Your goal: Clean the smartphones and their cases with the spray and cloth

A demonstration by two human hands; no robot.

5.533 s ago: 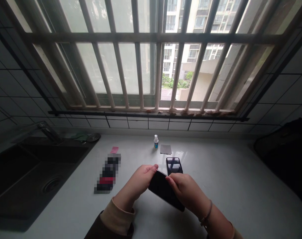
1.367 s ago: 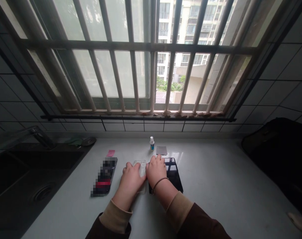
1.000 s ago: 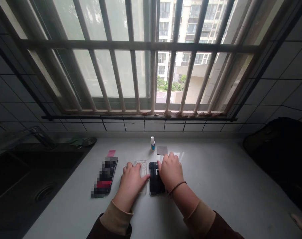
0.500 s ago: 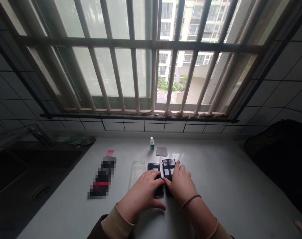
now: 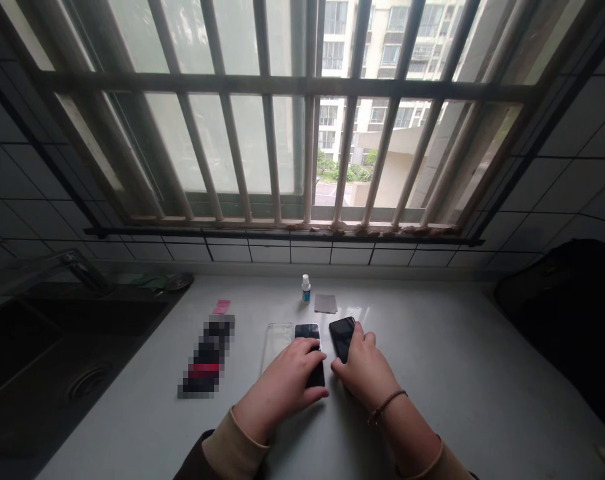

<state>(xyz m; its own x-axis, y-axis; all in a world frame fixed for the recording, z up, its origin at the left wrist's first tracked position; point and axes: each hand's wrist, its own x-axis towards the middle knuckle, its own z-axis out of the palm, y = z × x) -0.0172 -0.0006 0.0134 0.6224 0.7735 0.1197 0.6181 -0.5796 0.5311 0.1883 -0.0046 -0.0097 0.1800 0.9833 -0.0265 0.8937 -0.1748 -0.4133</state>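
Note:
Two dark-screened smartphones lie side by side on the counter, with a gap between them. My left hand (image 5: 287,373) is closed over the left smartphone (image 5: 307,331), fingers across its screen and thumb near its lower right corner; the hand hides much of it. My right hand (image 5: 365,365) grips the right smartphone (image 5: 341,332) by its sides, with the thumb on the left edge and fingers on the right. That phone's top leans to the left, and its lower part is hidden. Beside the left phone lies a clear phone case (image 5: 278,333), partly behind my left hand.
On the white counter (image 5: 432,347) stand a small white-capped spray bottle (image 5: 306,291) and, beside it, a grey cloth (image 5: 325,304). A pink slip (image 5: 221,307) and a blurred-out dark item (image 5: 207,357) lie left. A sink (image 5: 132,320) borders the left; a black bag (image 5: 567,320) sits right.
The right phone has shifted right and turned, its top now leaning left, so the gap between the phones is wider. My left thumb has drawn up closer to the left phone.

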